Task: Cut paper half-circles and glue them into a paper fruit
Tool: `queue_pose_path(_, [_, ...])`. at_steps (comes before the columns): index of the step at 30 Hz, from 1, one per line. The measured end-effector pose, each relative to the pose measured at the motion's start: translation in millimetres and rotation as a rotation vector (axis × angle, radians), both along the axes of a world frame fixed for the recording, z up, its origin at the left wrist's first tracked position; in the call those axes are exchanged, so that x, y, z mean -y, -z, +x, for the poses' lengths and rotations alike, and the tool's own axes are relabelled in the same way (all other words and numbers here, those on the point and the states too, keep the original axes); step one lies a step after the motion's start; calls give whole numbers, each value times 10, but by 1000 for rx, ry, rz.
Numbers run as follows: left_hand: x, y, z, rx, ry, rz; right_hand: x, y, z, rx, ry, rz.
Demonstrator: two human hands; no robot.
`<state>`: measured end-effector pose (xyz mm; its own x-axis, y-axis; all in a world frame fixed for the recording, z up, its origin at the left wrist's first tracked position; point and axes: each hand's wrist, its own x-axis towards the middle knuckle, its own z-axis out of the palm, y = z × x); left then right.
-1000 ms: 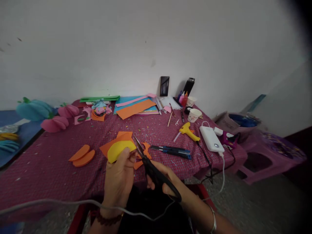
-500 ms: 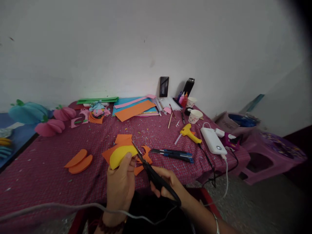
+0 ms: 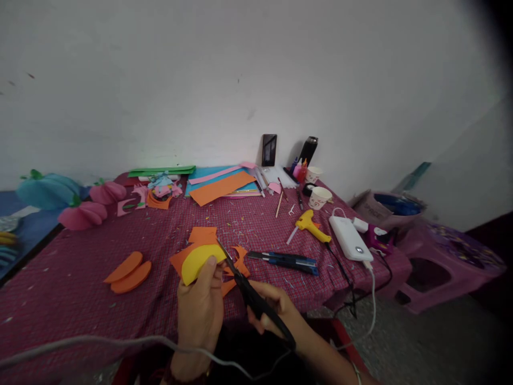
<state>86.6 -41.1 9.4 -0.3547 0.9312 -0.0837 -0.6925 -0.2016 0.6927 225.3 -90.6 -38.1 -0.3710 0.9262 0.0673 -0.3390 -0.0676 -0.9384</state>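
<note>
My left hand [image 3: 201, 305] pinches a yellow half-round paper piece [image 3: 199, 260] together with orange paper [image 3: 182, 255] behind it. Black-handled scissors [image 3: 256, 300] are in my right hand [image 3: 276, 305], fingers wrapped round the handles. Their blades point up and left and meet the right edge of the held paper. Just right of the blades lie cut orange scraps [image 3: 240, 262]. Two orange half-round pieces [image 3: 132, 274] rest on the tablecloth to the left. A blue-and-black utility knife [image 3: 286, 261] lies right of the scissors.
A yellow glue gun [image 3: 313, 227] with a black cord and a white power bank [image 3: 349, 238] lie on the right. Paper cups [image 3: 319, 198], a phone [image 3: 269, 149] and coloured paper sheets [image 3: 220, 188] stand or lie behind. Paper pumpkins [image 3: 83, 214] sit at left. A white cable [image 3: 152, 339] crosses in front.
The whole view has tilted slightly, so the table appears a little lower. Both hands keep nearly the same pose at the paper, with the scissors still at its edge.
</note>
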Motion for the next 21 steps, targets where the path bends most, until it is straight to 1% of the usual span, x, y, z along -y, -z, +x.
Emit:
queue_pose_path(5, [10,22,8,18,-4,0,-9,17,-8,50,27,30])
queue_pose_path(10, [13,22,28,29,-7,6,-7,44,-28,26,35,84])
queue_pose_path(15, [14,14,42,47,-3,-16,-4,73,-60,-2,68,100])
queue_pose_path(21, [21,0,21,60,21,-18,8,79,-52,-11,72,131])
